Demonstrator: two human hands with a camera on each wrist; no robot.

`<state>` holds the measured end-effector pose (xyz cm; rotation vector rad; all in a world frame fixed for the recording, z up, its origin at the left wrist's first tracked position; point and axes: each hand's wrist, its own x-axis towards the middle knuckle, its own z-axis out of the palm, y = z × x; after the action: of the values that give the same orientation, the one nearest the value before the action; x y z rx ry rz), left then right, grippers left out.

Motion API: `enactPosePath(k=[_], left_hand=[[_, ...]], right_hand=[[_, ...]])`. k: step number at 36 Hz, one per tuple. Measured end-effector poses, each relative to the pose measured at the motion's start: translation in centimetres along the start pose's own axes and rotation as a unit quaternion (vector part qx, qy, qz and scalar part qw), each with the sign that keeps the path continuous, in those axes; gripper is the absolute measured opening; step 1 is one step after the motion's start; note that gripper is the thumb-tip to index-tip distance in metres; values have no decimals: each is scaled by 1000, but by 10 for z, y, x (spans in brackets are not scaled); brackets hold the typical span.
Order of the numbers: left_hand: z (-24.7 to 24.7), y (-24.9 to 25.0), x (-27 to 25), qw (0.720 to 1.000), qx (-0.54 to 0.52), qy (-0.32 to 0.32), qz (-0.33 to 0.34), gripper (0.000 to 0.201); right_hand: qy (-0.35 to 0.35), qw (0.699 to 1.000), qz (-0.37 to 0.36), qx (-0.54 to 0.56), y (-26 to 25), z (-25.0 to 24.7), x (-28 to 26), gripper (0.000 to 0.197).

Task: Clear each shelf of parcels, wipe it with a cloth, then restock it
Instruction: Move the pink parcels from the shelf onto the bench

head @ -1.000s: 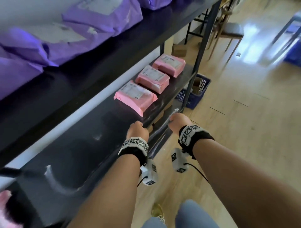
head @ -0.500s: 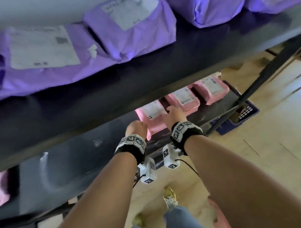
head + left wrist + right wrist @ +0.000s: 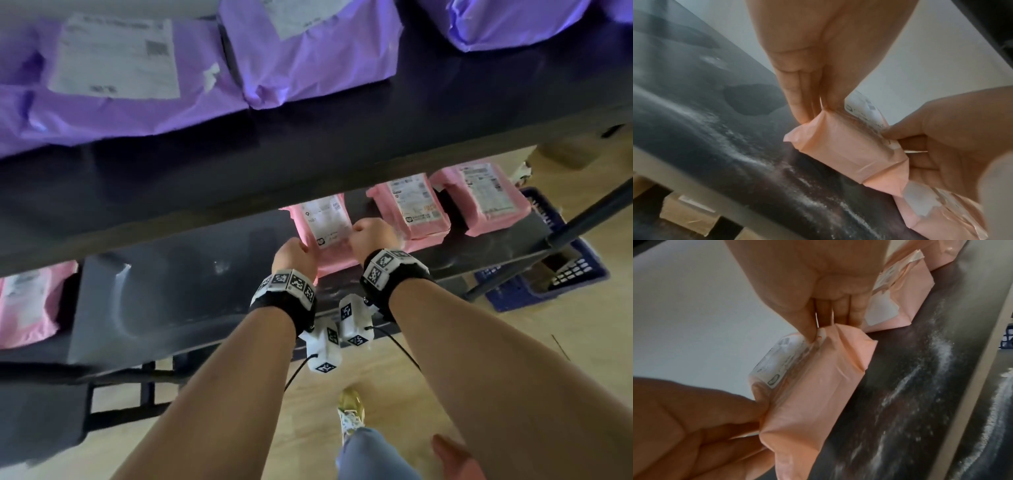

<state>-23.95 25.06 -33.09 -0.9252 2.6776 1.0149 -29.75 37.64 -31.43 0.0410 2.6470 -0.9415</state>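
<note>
One pink parcel (image 3: 323, 229) on the lower shelf (image 3: 178, 294) is pinched at its near corners by two hands: the left hand (image 3: 294, 257) at the left corner, the right hand (image 3: 371, 236) at the right. Two more pink parcels (image 3: 412, 209) are laid beside it to the right, a fourth (image 3: 25, 301) far left. Three purple parcels (image 3: 308, 51) are seen on the upper shelf (image 3: 308, 150). One blue basket (image 3: 548, 277) is set on the floor.

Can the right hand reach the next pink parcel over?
Probably yes: the middle pink parcel lies just beside the right hand, nothing between. But that hand now grips the near pink parcel.
</note>
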Motion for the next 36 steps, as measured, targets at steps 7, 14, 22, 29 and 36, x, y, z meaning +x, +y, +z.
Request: enactPosePath(k=[7, 14, 22, 29, 36], left_hand=[[-36, -57, -42, 998, -38, 43, -15, 30], [-82, -153, -106, 992, -77, 49, -86, 12], [-129, -282, -200, 981, -103, 58, -152, 15], [-182, -387, -261, 968, -102, 106, -201, 21], [-226, -464, -281, 951, -114, 133, -256, 14]], right_hand=[[-15, 998, -55, -9, -33, 28, -59, 23], [-47, 994, -94, -21, -72, 91, -150, 23], [-112, 982, -140, -54, -102, 183, -271, 24], [-170, 963, -201, -62, -144, 265, -356, 26], [-198, 945, -241, -97, -193, 333, -399, 28]])
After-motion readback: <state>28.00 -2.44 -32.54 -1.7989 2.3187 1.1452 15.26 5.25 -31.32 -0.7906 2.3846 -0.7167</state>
